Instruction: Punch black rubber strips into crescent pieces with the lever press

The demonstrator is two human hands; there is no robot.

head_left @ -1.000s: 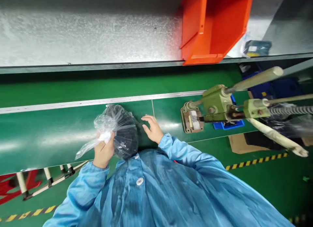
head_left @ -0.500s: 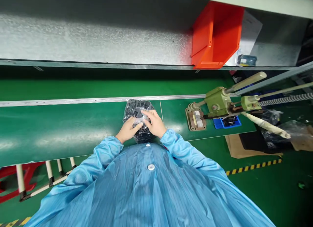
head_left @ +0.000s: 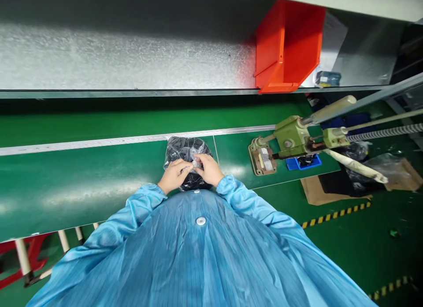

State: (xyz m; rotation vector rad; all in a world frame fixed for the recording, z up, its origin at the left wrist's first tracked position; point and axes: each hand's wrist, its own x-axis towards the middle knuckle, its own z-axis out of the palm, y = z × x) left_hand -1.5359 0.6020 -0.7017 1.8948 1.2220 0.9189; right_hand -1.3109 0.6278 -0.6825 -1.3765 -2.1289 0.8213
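Note:
A clear plastic bag (head_left: 173,151) with black contents lies on the green table (head_left: 99,179), close against the front of my blue coat. My left hand (head_left: 175,174) pinches the gathered plastic at the top of the bag from the left. From the right, my right hand (head_left: 209,169) closes its thumb and fingers on the same bunched plastic. The fingertips of both hands nearly meet over the middle of the bag. What the black contents are cannot be made out.
Right of the bag stands a green hand press (head_left: 291,137) with a long lever. Beside it is a blue tray (head_left: 315,162) holding dark items. A red bin (head_left: 271,55) sits on the metal shelf (head_left: 132,64) above the table's far side. Cardboard (head_left: 310,192) lies at the lower right.
The view has shifted slightly. The fingers of my right hand have curled in closer to the gathered plastic, and my left fingers have drawn together.

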